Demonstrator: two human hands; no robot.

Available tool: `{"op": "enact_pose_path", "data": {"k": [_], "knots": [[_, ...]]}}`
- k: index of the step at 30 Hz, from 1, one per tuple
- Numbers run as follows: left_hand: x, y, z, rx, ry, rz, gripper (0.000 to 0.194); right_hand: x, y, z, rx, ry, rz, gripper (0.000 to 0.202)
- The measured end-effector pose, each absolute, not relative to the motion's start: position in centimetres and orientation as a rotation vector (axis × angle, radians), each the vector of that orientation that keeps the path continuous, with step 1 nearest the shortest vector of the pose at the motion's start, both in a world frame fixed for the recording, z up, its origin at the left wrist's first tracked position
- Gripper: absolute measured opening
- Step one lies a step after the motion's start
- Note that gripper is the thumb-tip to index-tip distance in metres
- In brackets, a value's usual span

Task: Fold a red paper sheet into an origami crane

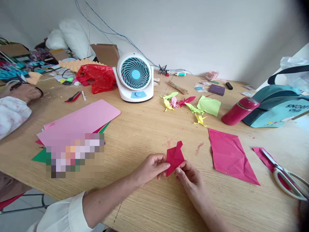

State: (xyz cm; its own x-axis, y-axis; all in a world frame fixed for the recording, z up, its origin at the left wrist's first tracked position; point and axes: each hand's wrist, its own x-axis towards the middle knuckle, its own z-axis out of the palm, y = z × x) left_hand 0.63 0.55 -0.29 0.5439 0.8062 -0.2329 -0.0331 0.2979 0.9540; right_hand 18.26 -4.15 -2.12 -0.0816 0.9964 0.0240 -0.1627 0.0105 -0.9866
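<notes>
A small piece of folded red paper is held between my two hands above the table's near side. One narrow flap sticks up from its top. My left hand pinches its left edge, thumb on the front face. At the lower right edge, my right hand grips it between thumb and fingers. To the right lies a creased sheet of red paper. Farther right, scissors with pale handles rest on a red paper strip.
Folded paper figures and a green sheet lie beyond my hands. A white fan stands behind, a red flask at right. Pink paper tops a stack at left. Another person's hand is far left.
</notes>
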Motion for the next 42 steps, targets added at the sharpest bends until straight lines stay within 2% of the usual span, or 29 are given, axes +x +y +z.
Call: {"op": "enact_pose_path", "data": {"k": [12, 27, 32, 34, 38, 42], "knots": [[0.6, 0.4, -0.5, 1.058, 0.749, 0.661, 0.041, 18.3, -3.9, -1.7, -1.05, -1.136, 1.307, 0.03], [0.8, 0.4, -0.2, 1.042, 0.813, 0.652, 0.05, 18.5, -4.3, -1.7, -1.013, -1.202, 1.259, 0.02], [0.7, 0.5, -0.3, 1.062, 0.804, 0.638, 0.05, 18.6, -4.3, -2.0, -0.987, -1.219, 1.262, 0.009], [0.8, 0.5, -0.4, 1.058, 0.786, 0.642, 0.051, 18.8, -4.4, -2.1, -1.003, -1.224, 1.237, 0.015], [0.9, 0.4, -0.3, 1.055, 0.793, 0.623, 0.057, 19.2, -4.6, -2.3, -1.0, -1.277, 1.225, 0.044], [1.0, 0.4, -0.2, 1.03, 0.815, 0.632, 0.065, 19.5, -4.7, -2.5, -1.085, -1.377, 1.132, 0.037]]}}
